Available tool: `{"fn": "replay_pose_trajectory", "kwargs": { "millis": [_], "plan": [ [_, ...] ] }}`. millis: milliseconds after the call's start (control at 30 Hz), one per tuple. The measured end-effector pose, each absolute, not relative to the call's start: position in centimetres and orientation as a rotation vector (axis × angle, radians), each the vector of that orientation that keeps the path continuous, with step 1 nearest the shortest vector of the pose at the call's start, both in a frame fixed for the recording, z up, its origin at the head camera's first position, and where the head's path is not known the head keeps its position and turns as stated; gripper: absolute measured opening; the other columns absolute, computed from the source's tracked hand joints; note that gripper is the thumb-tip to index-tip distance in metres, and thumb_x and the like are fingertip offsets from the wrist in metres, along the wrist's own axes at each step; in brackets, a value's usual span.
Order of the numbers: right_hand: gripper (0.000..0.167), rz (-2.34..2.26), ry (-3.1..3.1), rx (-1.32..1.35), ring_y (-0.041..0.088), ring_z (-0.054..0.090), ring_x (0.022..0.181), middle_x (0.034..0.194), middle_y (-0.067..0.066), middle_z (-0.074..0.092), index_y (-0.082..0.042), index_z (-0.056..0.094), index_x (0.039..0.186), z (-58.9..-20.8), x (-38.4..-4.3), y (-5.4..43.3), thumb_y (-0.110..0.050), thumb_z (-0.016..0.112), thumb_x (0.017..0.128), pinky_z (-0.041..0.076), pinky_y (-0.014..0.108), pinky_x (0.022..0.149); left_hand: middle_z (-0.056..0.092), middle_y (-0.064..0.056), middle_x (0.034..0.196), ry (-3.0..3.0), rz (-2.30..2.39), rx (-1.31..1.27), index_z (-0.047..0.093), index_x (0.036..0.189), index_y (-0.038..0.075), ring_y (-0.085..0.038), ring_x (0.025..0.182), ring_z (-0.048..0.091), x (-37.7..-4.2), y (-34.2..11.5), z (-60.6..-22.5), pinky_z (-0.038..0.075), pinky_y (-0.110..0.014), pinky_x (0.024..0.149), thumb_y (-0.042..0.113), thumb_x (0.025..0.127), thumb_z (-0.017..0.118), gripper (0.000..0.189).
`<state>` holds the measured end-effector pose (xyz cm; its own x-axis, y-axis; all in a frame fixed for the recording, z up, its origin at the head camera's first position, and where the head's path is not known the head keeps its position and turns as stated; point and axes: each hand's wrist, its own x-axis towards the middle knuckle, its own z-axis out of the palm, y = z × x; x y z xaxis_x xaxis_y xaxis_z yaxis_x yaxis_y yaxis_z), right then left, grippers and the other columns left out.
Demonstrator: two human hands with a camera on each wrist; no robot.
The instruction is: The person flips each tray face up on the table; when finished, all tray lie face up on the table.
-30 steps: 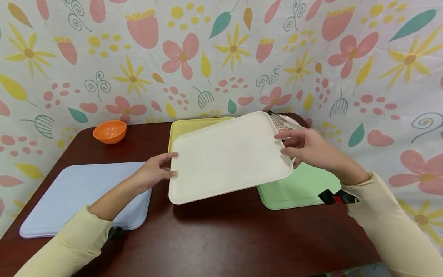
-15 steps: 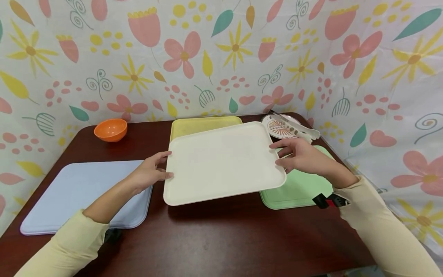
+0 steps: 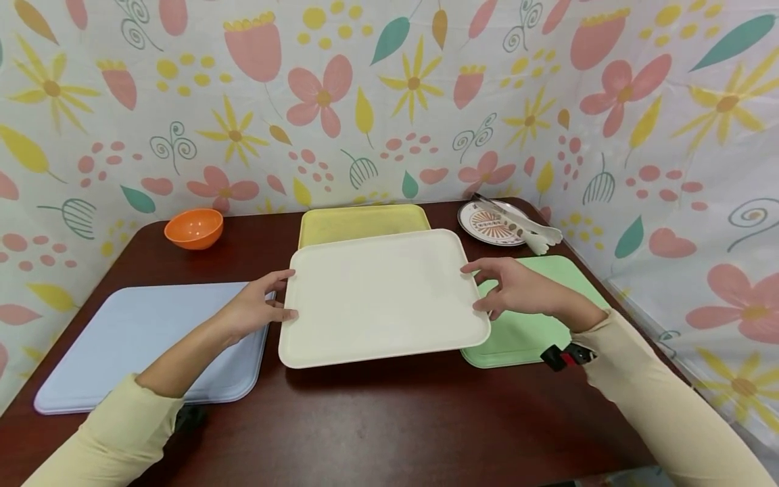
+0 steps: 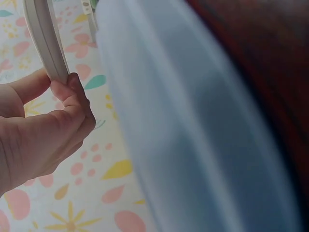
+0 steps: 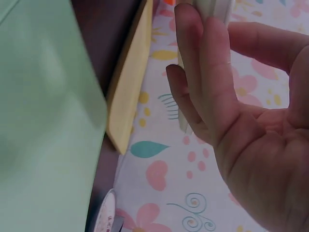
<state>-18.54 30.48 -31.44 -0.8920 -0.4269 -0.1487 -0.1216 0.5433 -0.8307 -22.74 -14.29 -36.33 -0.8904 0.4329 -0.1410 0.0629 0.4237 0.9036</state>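
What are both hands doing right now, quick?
Left hand: holding the cream tray, pinching its left edge.
Right hand: holding the same tray, pinching its right edge.

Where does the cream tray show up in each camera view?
Head: cream tray at centre, held between left hand and right hand.
Left wrist: cream tray at upper left, its edge pinched by the left hand.
Right wrist: cream tray at the top, right of centre, between the right hand's thumb and fingers.
Shared landmark: flower-print backdrop.
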Motion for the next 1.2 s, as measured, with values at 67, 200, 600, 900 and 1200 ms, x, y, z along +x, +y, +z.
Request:
{"fn": "replay_pose_trajectory", "kwargs": {
  "millis": [67,200,600,900,1200],
  "plan": [
    [0.069,-1.243,2.460,-0.456,0.028,0.071,0.074,0.121,0.030,0.053,0.009,0.039,0.143,-31.7,-18.8,30.5,0.001,0.074,0.083,0.059,0.040,0.064,0.038,-0.028,0.144,2.340,1.444,0.424,0.020,0.156,0.002,-0.034,0.111,0.062,-22.7,-14.5,-36.4,0.050,-0.042,0.094,0.003,0.090,0.071,0.084],
    [0.071,-1.195,2.467,-0.469,0.028,0.071,0.073,0.123,0.030,0.053,0.009,0.039,0.143,-32.2,-19.2,30.3,-0.001,0.075,0.083,0.058,0.039,0.064,0.039,-0.028,0.143,2.368,1.410,0.418,0.020,0.157,0.003,-0.031,0.108,0.065,-22.7,-14.7,-36.4,0.049,-0.044,0.095,0.005,0.089,0.073,0.085],
    [0.069,-1.116,2.398,-0.440,0.025,0.069,0.095,0.119,0.024,0.060,0.010,0.045,0.139,-33.9,-20.9,30.0,-0.005,0.080,0.080,0.058,0.038,0.073,0.041,-0.029,0.142,2.439,1.299,0.410,0.024,0.155,0.000,-0.033,0.106,0.063,-22.9,-15.1,-36.2,0.050,-0.041,0.090,0.005,0.089,0.074,0.083],
    [0.071,-0.997,2.402,-0.475,0.023,0.069,0.090,0.111,0.020,0.063,0.011,0.046,0.137,-34.9,-21.6,29.0,-0.009,0.081,0.079,0.056,0.034,0.074,0.038,-0.033,0.143,2.466,1.178,0.400,0.027,0.153,-0.002,-0.033,0.105,0.063,-23.3,-15.6,-36.8,0.049,-0.044,0.092,0.007,0.090,0.072,0.078],
    [0.070,-0.882,2.459,-0.508,0.020,0.065,0.082,0.103,0.016,0.066,0.011,0.050,0.134,-35.1,-22.0,28.2,-0.011,0.083,0.076,0.053,0.032,0.072,0.043,-0.035,0.141,2.530,1.063,0.398,0.032,0.150,-0.007,-0.046,0.130,0.043,-23.3,-15.6,-36.9,0.045,-0.053,0.098,0.010,0.090,0.072,0.074]
  ]
}}
